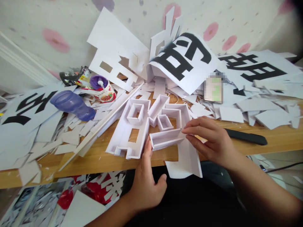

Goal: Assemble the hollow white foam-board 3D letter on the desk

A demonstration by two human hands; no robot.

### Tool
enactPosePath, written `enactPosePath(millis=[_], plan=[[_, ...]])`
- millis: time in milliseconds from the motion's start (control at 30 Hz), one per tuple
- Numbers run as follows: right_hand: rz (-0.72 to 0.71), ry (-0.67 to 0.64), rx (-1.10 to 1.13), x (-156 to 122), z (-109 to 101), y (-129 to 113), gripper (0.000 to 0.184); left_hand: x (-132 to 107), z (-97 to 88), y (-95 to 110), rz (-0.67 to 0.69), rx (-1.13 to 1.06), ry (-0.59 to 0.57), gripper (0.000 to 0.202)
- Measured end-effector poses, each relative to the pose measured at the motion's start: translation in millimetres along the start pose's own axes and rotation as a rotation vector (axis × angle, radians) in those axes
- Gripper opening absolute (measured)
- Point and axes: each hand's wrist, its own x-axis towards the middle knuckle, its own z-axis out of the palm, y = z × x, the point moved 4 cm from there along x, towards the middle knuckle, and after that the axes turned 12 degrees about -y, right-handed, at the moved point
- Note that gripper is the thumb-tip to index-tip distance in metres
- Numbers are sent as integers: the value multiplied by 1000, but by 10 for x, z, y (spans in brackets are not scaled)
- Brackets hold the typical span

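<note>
A white foam-board character (118, 138) with raised strip walls lies on the wooden table in front of me. Its hollow face has box-like inner frames and cut-out openings. My left hand (150, 184) is open, thumb spread, its fingertips resting against the near edge of the character's middle. My right hand (211, 140) is closed in a pinch at the right end of the long strip wall (167, 138); its fingertips hide the exact contact. Below that hand, an unwalled curved part (181, 168) of the character reaches past the table's front edge.
White offcuts (73, 135) cover the table's left side, more (272, 115) the right. A long strip (101, 126) leans beside the character. Also around are a purple bottle (73, 104), a paper cup (105, 91), a black-handled tool (246, 136) and printed character sheets (182, 60).
</note>
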Motion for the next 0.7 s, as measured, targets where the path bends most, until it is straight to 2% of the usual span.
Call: enactPosePath(millis=[100,200,300,400,533,700], plan=[[22,48,-88,-41,-58,94,19,-14,0,-16,1,1,5,102],[165,108,-282,-189,-206,379,16,-30,-11,-39,-18,31,7,100],[344,9,-456,-414,-345,706,19,-31,-13,-45,-35,73,2,96],[447,-93,-511,-629,-418,887,28,-24,4,-35,-55,97,2,94],[435,-59,-446,-739,-408,858,31,-16,33,-26,-61,114,14,94],[321,21,-302,-619,-319,656,24,-5,31,-34,-78,142,25,90]])
